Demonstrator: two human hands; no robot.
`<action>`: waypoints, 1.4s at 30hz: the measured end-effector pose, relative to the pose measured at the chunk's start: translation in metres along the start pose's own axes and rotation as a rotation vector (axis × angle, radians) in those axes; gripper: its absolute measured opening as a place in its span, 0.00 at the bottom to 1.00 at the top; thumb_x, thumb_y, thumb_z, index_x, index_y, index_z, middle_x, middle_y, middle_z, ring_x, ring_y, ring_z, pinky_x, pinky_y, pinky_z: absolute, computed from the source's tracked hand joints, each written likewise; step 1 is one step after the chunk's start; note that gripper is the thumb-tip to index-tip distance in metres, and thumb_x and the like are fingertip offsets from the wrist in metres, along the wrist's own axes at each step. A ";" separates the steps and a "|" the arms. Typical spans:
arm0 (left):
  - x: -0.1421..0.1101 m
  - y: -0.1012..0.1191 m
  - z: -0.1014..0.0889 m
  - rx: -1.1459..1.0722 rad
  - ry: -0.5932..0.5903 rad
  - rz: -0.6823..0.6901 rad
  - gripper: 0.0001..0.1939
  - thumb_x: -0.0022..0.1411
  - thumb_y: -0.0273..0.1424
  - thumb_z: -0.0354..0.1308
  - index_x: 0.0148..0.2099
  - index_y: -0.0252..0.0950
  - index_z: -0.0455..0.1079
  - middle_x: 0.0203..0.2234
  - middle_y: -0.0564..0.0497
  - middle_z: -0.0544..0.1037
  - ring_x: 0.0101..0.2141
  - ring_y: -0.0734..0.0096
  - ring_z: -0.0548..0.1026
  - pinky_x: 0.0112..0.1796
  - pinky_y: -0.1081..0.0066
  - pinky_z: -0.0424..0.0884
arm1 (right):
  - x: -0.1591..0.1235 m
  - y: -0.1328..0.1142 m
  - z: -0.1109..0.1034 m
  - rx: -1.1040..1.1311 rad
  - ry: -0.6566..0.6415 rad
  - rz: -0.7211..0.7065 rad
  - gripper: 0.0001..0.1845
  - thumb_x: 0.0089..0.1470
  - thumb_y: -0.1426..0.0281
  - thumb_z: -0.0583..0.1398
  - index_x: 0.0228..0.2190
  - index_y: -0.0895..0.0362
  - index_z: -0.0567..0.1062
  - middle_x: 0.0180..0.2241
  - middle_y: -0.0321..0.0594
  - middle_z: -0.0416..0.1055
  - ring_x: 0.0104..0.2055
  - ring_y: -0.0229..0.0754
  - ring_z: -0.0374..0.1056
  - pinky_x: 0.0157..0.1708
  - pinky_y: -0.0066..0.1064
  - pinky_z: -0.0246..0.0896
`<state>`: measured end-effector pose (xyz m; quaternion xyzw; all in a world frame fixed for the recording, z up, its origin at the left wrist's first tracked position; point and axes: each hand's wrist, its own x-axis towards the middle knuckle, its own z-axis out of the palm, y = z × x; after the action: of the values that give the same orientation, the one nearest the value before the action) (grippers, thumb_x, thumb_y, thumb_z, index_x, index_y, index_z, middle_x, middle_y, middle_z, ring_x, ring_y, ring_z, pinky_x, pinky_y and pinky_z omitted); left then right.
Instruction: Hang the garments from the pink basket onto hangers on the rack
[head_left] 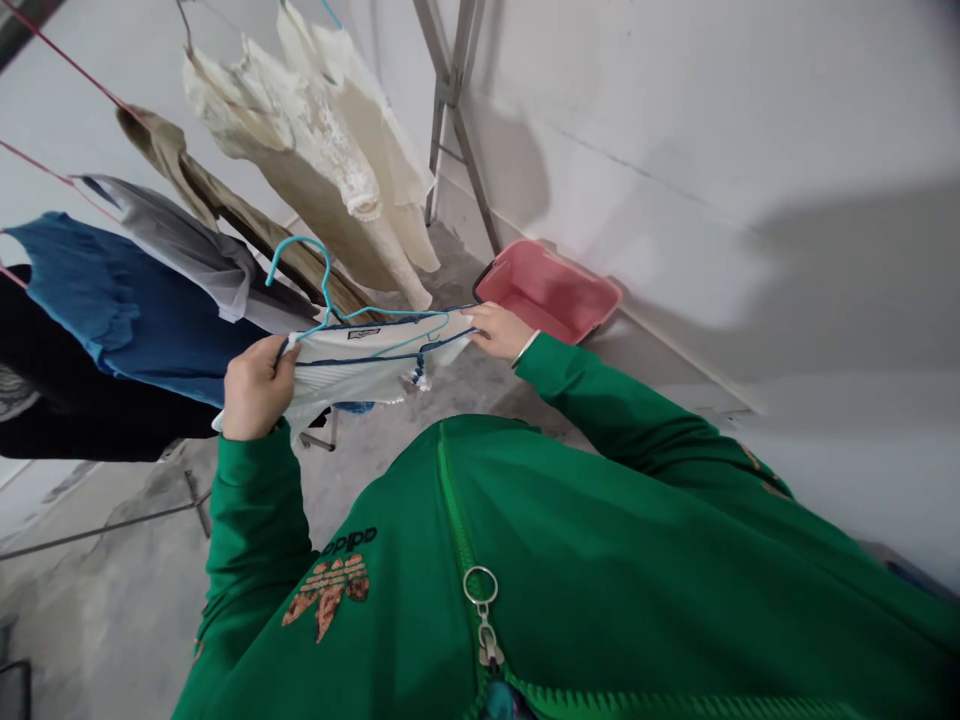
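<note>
A white top with dark blue piping (360,372) is stretched flat in the air between the two hands, above the concrete floor (457,385), with a light blue wire hanger (327,298) lying across its neck edge. The left hand (259,388) has its fingers (279,352) closed around one shoulder edge, gripping cloth and apparently the hanger's arm too. The right hand (499,332) grips the far shoulder, its fingers (474,320) curled over the edge. Held this far apart, the cloth stays taut and the neck opening stays spread along the hanger, while the hook rises free.

Just beyond the hook, a row of garments hangs from red cords (67,65): a black piece (75,420), a blue top (127,310), a grey top (187,228), a khaki piece (225,210) and a cream lace top (300,150). Hung this way, they stay well above the floor. A metal rack leg (450,90) stands against the white wall (712,150), and a pink plastic basket (544,290) sits on the floor at the wall's foot, near the right hand. The green Adidas track jacket (570,560) fills the foreground.
</note>
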<state>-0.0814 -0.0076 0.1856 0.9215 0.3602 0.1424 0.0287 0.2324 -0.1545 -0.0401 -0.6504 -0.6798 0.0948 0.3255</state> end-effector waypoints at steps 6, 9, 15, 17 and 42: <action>0.006 0.009 0.009 0.223 0.051 0.006 0.09 0.61 0.34 0.50 0.33 0.38 0.68 0.28 0.48 0.72 0.29 0.65 0.69 0.27 0.70 0.54 | 0.001 -0.011 -0.011 0.030 0.230 0.101 0.12 0.54 0.71 0.55 0.37 0.62 0.76 0.50 0.56 0.70 0.53 0.54 0.64 0.54 0.50 0.59; 0.008 0.008 0.015 0.256 0.139 -0.048 0.08 0.60 0.33 0.51 0.32 0.37 0.68 0.27 0.48 0.70 0.28 0.66 0.68 0.26 0.70 0.53 | -0.008 -0.027 -0.021 0.076 0.234 0.037 0.11 0.55 0.69 0.55 0.36 0.61 0.76 0.48 0.55 0.72 0.52 0.53 0.66 0.53 0.50 0.61; 0.012 0.001 0.023 0.105 0.306 -0.090 0.09 0.62 0.34 0.50 0.32 0.37 0.67 0.27 0.48 0.69 0.31 0.64 0.69 0.31 0.69 0.60 | -0.033 -0.069 -0.048 0.388 0.057 -0.137 0.16 0.61 0.64 0.52 0.45 0.55 0.73 0.49 0.46 0.73 0.44 0.41 0.71 0.48 0.38 0.68; 0.012 0.000 0.022 0.068 0.301 -0.051 0.09 0.62 0.34 0.50 0.32 0.37 0.67 0.27 0.48 0.69 0.32 0.64 0.69 0.33 0.68 0.61 | -0.026 -0.071 -0.059 0.323 0.191 -0.033 0.18 0.62 0.64 0.51 0.50 0.56 0.71 0.50 0.47 0.72 0.44 0.43 0.71 0.49 0.40 0.67; 0.003 -0.040 0.060 -0.185 -0.154 0.187 0.19 0.63 0.43 0.49 0.40 0.33 0.71 0.31 0.48 0.71 0.34 0.68 0.69 0.40 0.69 0.66 | 0.050 -0.062 -0.084 -0.201 0.180 -0.145 0.25 0.66 0.59 0.41 0.39 0.57 0.72 0.36 0.46 0.73 0.39 0.45 0.69 0.37 0.34 0.60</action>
<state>-0.0888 0.0263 0.1229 0.9526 0.2548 0.1060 0.1276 0.2319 -0.1406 0.0750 -0.6348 -0.6990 -0.0561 0.3244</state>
